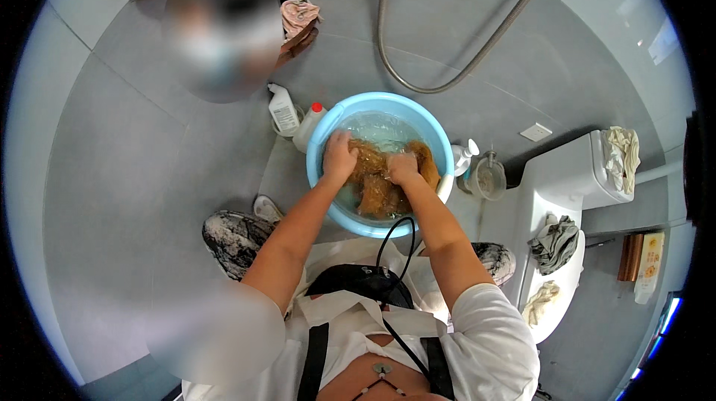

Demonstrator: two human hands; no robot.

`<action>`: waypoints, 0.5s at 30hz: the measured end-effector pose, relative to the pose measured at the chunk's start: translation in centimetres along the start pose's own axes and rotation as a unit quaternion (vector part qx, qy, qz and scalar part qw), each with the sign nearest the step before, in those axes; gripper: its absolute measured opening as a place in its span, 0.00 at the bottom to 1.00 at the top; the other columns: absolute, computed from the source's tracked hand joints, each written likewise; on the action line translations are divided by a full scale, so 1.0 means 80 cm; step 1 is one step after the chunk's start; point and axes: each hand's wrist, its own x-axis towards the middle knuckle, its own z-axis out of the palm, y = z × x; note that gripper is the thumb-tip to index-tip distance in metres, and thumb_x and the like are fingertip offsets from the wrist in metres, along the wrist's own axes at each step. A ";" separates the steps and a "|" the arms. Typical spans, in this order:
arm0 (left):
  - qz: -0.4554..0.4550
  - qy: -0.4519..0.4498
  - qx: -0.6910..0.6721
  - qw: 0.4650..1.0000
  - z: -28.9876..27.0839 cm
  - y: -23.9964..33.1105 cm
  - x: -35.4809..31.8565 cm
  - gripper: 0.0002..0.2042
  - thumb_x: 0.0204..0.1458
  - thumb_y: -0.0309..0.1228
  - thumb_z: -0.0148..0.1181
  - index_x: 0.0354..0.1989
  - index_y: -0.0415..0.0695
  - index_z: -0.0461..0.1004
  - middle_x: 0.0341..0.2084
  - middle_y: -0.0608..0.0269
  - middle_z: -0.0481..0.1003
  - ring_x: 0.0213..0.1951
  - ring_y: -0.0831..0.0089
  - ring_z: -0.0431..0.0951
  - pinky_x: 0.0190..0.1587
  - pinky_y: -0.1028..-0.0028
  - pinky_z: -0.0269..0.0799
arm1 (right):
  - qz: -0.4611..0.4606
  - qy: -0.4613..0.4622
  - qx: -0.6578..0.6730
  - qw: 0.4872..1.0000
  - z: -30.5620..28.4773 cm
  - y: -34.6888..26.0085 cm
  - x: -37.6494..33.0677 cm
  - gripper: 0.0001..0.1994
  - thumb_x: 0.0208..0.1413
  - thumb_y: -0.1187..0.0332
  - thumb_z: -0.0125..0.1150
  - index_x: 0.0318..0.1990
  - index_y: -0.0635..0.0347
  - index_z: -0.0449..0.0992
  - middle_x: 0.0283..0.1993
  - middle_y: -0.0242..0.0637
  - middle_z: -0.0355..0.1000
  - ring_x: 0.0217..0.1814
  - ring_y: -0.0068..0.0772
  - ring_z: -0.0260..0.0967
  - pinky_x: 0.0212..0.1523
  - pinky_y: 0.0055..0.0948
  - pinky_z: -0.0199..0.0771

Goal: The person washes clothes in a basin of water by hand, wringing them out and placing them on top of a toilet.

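Note:
A light blue basin (444, 132) stands on the floor in front of me, with water in it. Soaked in that water lies a brown cloth (382, 196), bunched up; its exact kind does not show. At the left part of the cloth, my left hand (339, 158) has its fingers curled onto the edge of the fabric. Closed on the cloth farther right is my right hand (403, 168), knuckles up, its fingertips hidden by the fabric and water. Both forearms reach over the near rim.
Left of the basin stand a white bottle (283, 108) and a red-capped bottle (306, 129). To its right are a white bottle (464, 153) and a clear container (488, 179). A toilet (548, 207) bears a grey cloth (554, 244). A shower hose (477, 58) hangs beyond the basin.

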 end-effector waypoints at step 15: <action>-0.361 -0.103 -0.697 0.611 -0.010 0.061 0.001 0.32 0.50 0.53 0.48 0.61 0.53 0.50 0.61 0.59 0.49 0.61 0.58 0.49 0.56 0.43 0.43 | -0.181 0.103 0.701 0.682 -0.093 0.000 -0.110 0.36 0.44 0.62 0.64 0.59 0.64 0.53 0.53 0.43 0.62 0.54 0.35 0.60 0.55 0.31 0.59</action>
